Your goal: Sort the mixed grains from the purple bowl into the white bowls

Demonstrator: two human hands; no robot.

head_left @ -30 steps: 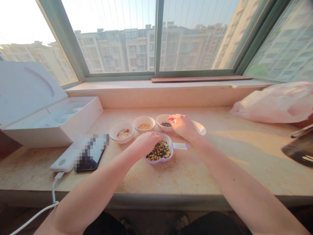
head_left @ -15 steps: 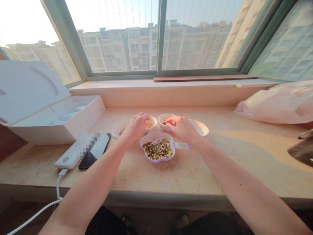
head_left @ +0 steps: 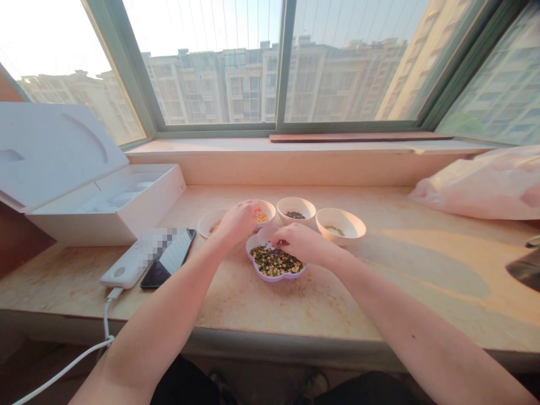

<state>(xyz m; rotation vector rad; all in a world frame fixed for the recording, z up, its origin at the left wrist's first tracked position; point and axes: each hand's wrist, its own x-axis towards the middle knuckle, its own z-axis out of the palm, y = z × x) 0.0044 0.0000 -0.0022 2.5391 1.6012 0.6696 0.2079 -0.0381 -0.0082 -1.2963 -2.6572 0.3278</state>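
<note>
A purple flower-shaped dish [head_left: 282,277] holds mixed black, green and yellow beans. My right hand [head_left: 297,243] is over its upper right part, fingers pinched; what is between them is hidden. My left hand [head_left: 241,220] hovers at the near left edge of a white bowl with yellow beans [head_left: 262,216], fingers bent together, contents too small to make out. A bowl of black beans [head_left: 296,209] stands right of it, then a bowl with a few green beans [head_left: 341,226]. Partly behind my left hand is a bowl with reddish bits [head_left: 210,224].
At the left an open white box [head_left: 147,208] stands behind a white power bank [head_left: 126,267] with a cable and a black phone [head_left: 169,261]. A plastic bag [head_left: 481,183] lies at the right, near a dark object [head_left: 525,273]. The window is behind the counter.
My right hand has moved from the bowl of black beans down and left to the purple dish. My left hand remains by the yellow beans. The view has shifted slightly.
</note>
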